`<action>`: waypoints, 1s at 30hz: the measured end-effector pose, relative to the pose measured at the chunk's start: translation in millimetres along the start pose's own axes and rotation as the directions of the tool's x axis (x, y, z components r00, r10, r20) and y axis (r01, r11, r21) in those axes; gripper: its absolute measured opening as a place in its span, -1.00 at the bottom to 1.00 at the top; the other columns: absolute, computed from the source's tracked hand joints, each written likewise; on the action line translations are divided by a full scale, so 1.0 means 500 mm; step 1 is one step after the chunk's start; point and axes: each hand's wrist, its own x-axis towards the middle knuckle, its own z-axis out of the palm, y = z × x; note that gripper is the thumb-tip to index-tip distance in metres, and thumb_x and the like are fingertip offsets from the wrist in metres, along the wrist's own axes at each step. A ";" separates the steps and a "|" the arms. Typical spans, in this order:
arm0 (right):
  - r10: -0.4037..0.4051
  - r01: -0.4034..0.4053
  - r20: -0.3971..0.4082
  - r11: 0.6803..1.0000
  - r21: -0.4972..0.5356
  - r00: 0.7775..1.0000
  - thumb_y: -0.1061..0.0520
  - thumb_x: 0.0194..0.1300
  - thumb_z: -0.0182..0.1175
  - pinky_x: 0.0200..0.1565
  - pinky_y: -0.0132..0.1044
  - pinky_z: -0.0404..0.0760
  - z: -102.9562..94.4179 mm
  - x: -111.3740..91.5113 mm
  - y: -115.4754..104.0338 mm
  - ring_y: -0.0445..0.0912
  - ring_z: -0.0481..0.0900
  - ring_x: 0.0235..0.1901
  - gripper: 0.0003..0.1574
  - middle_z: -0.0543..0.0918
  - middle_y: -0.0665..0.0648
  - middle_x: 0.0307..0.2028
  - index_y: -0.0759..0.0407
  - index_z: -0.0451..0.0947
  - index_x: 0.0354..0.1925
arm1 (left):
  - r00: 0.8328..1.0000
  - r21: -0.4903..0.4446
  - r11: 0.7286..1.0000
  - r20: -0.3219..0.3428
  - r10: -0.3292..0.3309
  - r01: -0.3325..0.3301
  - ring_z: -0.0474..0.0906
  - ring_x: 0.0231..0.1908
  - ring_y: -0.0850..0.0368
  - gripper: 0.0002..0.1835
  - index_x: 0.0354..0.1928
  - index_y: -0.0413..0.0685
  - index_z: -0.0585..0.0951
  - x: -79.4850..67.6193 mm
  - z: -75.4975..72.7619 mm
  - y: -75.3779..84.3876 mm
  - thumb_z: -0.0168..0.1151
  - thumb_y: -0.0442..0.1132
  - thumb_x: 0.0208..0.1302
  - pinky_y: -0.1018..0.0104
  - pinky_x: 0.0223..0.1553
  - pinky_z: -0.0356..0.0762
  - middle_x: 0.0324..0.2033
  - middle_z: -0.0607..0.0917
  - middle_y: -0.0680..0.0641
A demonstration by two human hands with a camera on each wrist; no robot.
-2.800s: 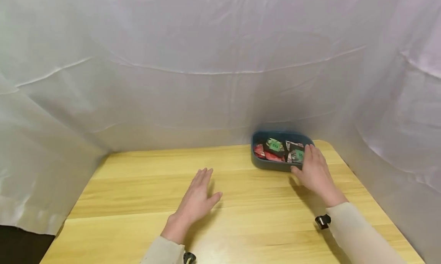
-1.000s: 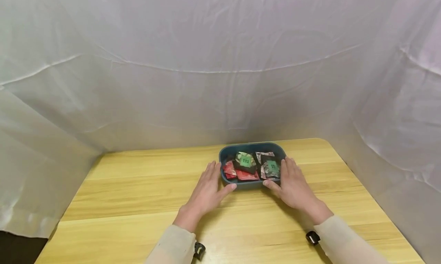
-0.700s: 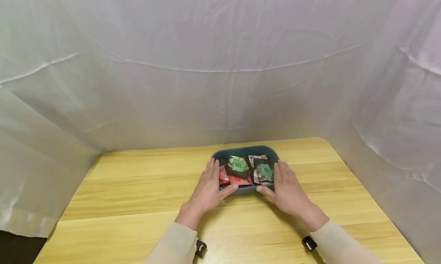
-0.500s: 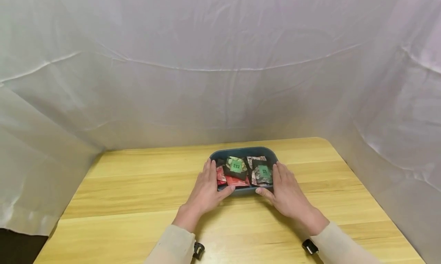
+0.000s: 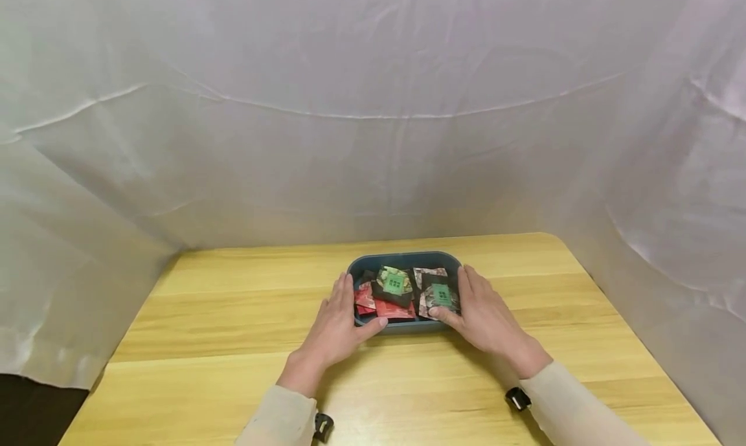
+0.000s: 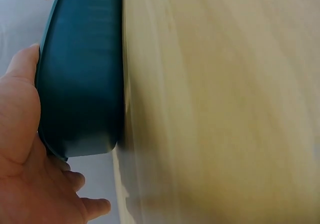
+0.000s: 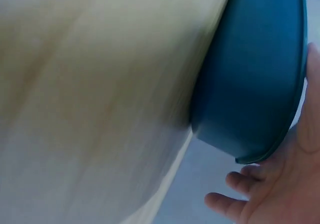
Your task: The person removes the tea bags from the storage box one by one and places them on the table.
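A dark blue-green, rounded tub (image 5: 406, 329) stands near the back middle of the wooden table, holding several small flat sachets. Two black ones with green labels, one sachet (image 5: 394, 283) left and another sachet (image 5: 441, 296) right, lie over red sachets (image 5: 395, 311) and greyish ones. My left hand (image 5: 331, 329) rests against the tub's left end, fingers extended along it and thumb at the front rim. At the opposite end, my right hand (image 5: 488, 316) lies with straight fingers, its thumb tip over the front rim. In both wrist views the fingers stretch past the tub's corner, not wrapped under it.
The light wooden table (image 5: 221, 329) spreads around the tub. Pale grey cloth (image 5: 291, 174) hangs behind it and on both sides. Black bands (image 5: 322, 426) sit at both wrists, by the beige sleeves.
The tub has moved from the right back of the table leftwards and slightly nearer. Both hands have come to its ends, and in the last half second they shifted slightly left with it.
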 end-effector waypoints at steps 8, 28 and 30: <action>0.006 -0.005 0.083 1.000 -0.013 0.997 -0.64 0.38 0.05 0.55 0.32 0.12 -0.002 0.000 -0.007 0.42 0.06 0.59 0.50 -0.03 0.54 0.61 0.52 -0.11 0.62 | 1.000 0.003 1.000 0.018 -0.003 0.003 -0.26 0.69 -0.14 0.27 0.70 -0.11 -0.26 -0.012 -0.012 -0.007 0.21 0.46 0.35 -0.26 0.62 -0.12 0.70 -0.27 -0.11; -0.028 0.038 0.140 0.997 -0.069 0.990 -0.70 0.26 0.11 0.56 0.35 0.03 -0.023 -0.016 -0.010 0.42 -0.06 0.62 0.61 -0.10 0.52 0.64 0.52 -0.11 0.62 | 0.998 -0.010 1.000 0.063 0.001 -0.001 -0.29 0.69 -0.10 0.28 0.70 -0.08 -0.24 -0.023 -0.035 -0.010 0.25 0.45 0.33 -0.25 0.63 -0.13 0.71 -0.23 -0.11; -0.030 0.040 0.146 0.997 -0.062 0.989 -0.72 0.25 0.11 0.56 0.34 0.04 -0.024 -0.016 -0.008 0.42 -0.06 0.62 0.63 -0.10 0.52 0.63 0.52 -0.11 0.62 | 0.998 -0.012 1.000 0.065 0.003 -0.003 -0.29 0.69 -0.10 0.28 0.70 -0.09 -0.23 -0.023 -0.033 -0.009 0.26 0.44 0.33 -0.25 0.63 -0.12 0.71 -0.22 -0.12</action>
